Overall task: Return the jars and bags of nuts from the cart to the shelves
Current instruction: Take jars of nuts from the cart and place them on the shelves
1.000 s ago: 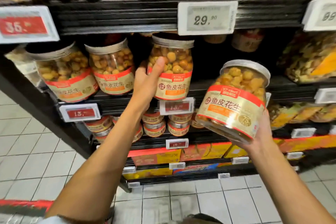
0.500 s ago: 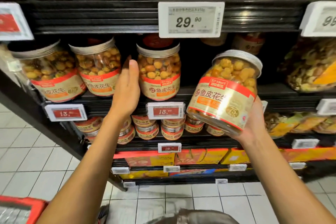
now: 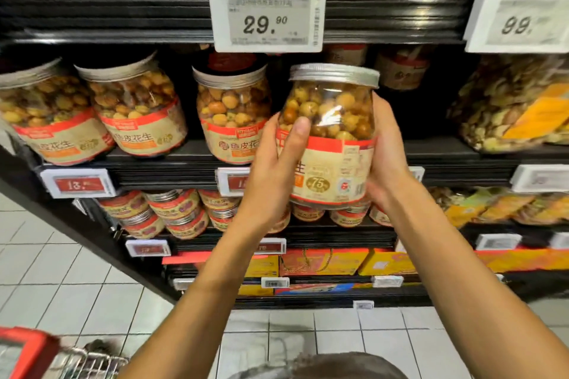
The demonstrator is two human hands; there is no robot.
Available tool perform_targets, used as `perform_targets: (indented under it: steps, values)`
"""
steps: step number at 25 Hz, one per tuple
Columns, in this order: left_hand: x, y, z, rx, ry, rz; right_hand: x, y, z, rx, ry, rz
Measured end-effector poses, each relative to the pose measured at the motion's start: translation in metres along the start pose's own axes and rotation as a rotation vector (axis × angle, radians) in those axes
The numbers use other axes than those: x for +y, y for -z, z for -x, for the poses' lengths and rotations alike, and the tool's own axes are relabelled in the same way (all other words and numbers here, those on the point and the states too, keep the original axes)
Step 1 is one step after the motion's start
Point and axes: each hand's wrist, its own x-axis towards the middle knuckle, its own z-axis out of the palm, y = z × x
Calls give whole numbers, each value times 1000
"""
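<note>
I hold a clear jar of coated peanuts [image 3: 331,138] with a silver lid and red-and-cream label, upright, in front of the middle shelf [image 3: 446,160]. My left hand [image 3: 274,169] grips its left side and my right hand [image 3: 389,157] grips its right side. Three matching jars stand on the same shelf to the left: one [image 3: 232,111] right beside the held jar, another [image 3: 135,108] further left, and a third [image 3: 46,114] at the far left. Behind the held jar the shelf is dark with a gap.
Bags of mixed nuts [image 3: 517,104] lie on the shelf to the right. Small tins [image 3: 175,212] are stacked on the shelf below, boxes [image 3: 323,261] lower still. A price tag [image 3: 266,20] hangs above. The red cart [image 3: 27,354] is at bottom left on the tiled floor.
My left hand has left the shelved jar and taken hold of the jar in my right hand. That jar has been turned upright and raised toward the shelf gap.
</note>
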Motion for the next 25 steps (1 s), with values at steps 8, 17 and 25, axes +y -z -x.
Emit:
perform_targets:
  steps: [8, 17, 25]
  values:
    - [-16, -38, -31, 396, -124, -300, -26, 35, 9, 494, 228, 701]
    - [-46, -28, 2, 330, -96, -365, -12, 53, -10, 299, 151, 545]
    - [-39, 0, 10, 386, -63, -298, 11, 31, -10, 146, 175, 533]
